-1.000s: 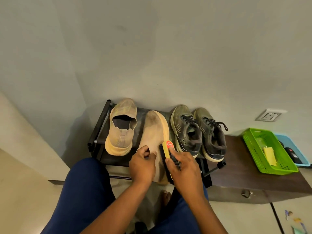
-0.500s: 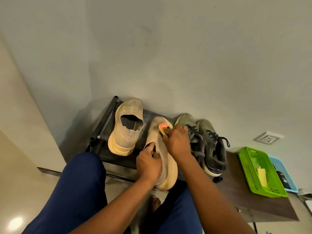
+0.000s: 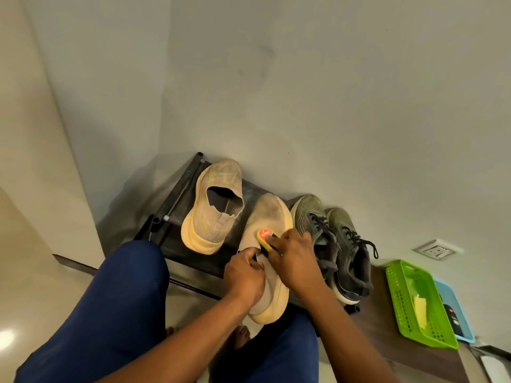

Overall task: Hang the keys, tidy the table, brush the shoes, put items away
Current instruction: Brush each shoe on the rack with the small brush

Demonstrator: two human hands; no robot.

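The left hand (image 3: pixel 243 272) grips the collar of the beige knitted slip-on shoe with a pale yellow sole (image 3: pixel 269 217), its fingers curled at the opening. The right hand (image 3: pixel 294 258) holds the yellow shoe brush with a red round label (image 3: pixel 264 236), fingers curled round it, and the brush lies on the upper of this shoe, near the middle. The shoe rests on the black metal shoe rack (image 3: pixel 177 205), heel toward the person. A second beige slip-on shoe (image 3: pixel 213 208) stands just beside it on the left. Two dark green laced sneakers (image 3: pixel 331 244) stand on the right. A green plastic basket (image 3: pixel 395 294) sits on the brown wooden surface (image 3: pixel 376 322), touching a blue tray (image 3: pixel 453 305).
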